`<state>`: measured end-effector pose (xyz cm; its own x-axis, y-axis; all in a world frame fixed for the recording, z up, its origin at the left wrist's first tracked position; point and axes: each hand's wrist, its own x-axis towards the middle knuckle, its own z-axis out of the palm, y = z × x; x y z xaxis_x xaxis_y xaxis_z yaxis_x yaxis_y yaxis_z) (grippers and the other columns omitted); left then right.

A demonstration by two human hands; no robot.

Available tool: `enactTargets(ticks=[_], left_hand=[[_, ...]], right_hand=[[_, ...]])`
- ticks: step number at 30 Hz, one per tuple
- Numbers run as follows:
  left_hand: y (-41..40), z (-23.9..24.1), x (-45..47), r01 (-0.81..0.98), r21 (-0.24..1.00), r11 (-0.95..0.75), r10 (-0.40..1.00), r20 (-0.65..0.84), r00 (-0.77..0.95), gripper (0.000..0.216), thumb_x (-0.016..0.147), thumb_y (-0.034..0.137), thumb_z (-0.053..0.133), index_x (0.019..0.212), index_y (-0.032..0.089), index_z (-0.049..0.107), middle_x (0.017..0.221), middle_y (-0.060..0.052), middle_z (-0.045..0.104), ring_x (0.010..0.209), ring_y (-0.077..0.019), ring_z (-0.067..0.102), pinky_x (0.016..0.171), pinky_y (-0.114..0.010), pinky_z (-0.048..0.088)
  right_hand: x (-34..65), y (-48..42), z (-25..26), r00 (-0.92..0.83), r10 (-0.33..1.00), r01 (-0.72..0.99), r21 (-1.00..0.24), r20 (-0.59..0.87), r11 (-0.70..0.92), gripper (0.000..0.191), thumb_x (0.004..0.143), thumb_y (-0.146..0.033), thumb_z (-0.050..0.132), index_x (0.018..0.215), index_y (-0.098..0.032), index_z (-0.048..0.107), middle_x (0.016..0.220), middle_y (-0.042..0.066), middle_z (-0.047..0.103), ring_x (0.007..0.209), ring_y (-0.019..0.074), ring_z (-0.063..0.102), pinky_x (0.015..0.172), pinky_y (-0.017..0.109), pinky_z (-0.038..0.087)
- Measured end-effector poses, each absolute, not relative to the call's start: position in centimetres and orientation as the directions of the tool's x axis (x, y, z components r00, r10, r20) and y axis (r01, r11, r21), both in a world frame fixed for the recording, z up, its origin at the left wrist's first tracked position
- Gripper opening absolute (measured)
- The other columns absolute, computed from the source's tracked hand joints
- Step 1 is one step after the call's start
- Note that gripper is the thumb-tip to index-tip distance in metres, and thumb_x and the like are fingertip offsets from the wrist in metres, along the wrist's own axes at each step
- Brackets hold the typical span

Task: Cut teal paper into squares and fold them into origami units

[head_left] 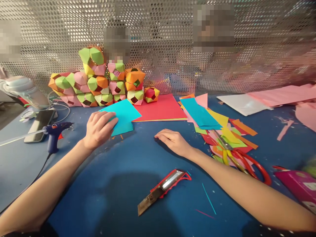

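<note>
The left hand [100, 128] lies palm down with its fingers curled over the near corner of a folded turquoise sheet [123, 116], pressing it flat against the dark blue worktop [118, 184]; nothing is pinched or lifted, the hand simply rests on the paper. Its forearm runs back toward the lower left edge of the view, bare to the elbow.

The right hand [172, 141] sits a little to the right of the left one, also palm down, fingers loosely bent and touching only the bare worktop, holding nothing. Its forearm stretches away to the lower right.

Just beyond the turquoise sheet, away from the left hand, lies a red sheet [163, 108], and behind both stands a stack of folded paper balls [98, 84] in green, pink, orange and yellow against a perforated metal screen [172, 39]. To the left of the left hand rests a blue glue gun [54, 131], with a phone [39, 124] lying just past it.

On the near side of the right hand, toward the person, lies a red utility knife [163, 190] with its blade out. To the right of that hand is a loose heap of coloured paper scraps [217, 125], with red-handled scissors [243, 161] lying on top of its near edge.
</note>
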<state>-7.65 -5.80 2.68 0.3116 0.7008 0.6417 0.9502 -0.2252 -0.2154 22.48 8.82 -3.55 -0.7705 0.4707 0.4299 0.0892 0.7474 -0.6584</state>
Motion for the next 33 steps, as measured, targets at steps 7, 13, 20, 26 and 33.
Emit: enactTargets(ticks=[7,13,20,26,33], left_hand=[[-4.7,-0.4,-8.2,0.959,-0.05,-0.28,0.899,0.335,0.281,0.026,0.09,0.031,0.05,0.105,0.017,0.066,0.121,-0.012,0.062,0.107,-0.0243,0.059,0.095,-0.044,0.046],[-5.4,0.0,-8.1,0.958,-0.082,-0.273,0.879,0.384,0.283,0.032,0.088,0.041,0.056,0.109,0.018,0.066,0.124,-0.012,0.062,0.111,-0.0269,0.059,0.097,-0.044,0.048],[-5.2,-0.7,-9.2,0.948,-0.193,-0.254,0.813,0.489,0.317,0.036,0.088,0.044,0.057,0.117,0.024,0.064,0.132,-0.011,0.059,0.119,-0.0288,0.057,0.103,-0.045,0.046],[-4.5,-1.3,-10.4,0.938,-0.228,-0.262,0.781,0.521,0.344,0.034,0.089,0.04,0.055,0.121,0.028,0.062,0.134,-0.007,0.058,0.12,-0.0279,0.057,0.099,-0.042,0.049],[-3.7,-1.0,-10.4,0.914,-0.232,-0.333,0.746,0.528,0.406,0.03,0.091,0.04,0.051,0.117,0.028,0.062,0.131,-0.005,0.059,0.117,-0.0269,0.057,0.102,-0.045,0.045]], right_hand=[[22.2,8.4,-3.3,-0.815,0.347,0.027,-0.568,0.464,0.823,0.031,0.098,-0.036,0.041,0.092,-0.019,0.067,0.091,0.008,0.069,0.088,0.0195,0.061,0.085,0.04,0.049],[21.4,8.9,-3.6,-0.808,0.294,0.016,-0.479,0.511,0.877,0.033,0.1,-0.033,0.038,0.09,-0.019,0.067,0.088,0.006,0.07,0.084,0.0172,0.062,0.082,0.035,0.049],[21.0,9.2,-3.5,-0.796,0.295,0.04,-0.441,0.528,0.897,0.038,0.101,-0.035,0.036,0.086,-0.019,0.068,0.084,0.004,0.069,0.08,0.015,0.062,0.078,0.031,0.049],[21.2,9.4,-3.4,-0.828,0.252,0.033,-0.405,0.5,0.914,0.037,0.1,-0.03,0.038,0.083,-0.018,0.068,0.088,0.004,0.068,0.084,0.0147,0.061,0.084,0.031,0.046],[21.6,9.4,-3.1,-0.844,0.196,0.044,-0.299,0.499,0.953,0.03,0.098,-0.028,0.044,0.086,-0.015,0.069,0.091,0.006,0.066,0.087,0.0162,0.058,0.083,0.03,0.046]])
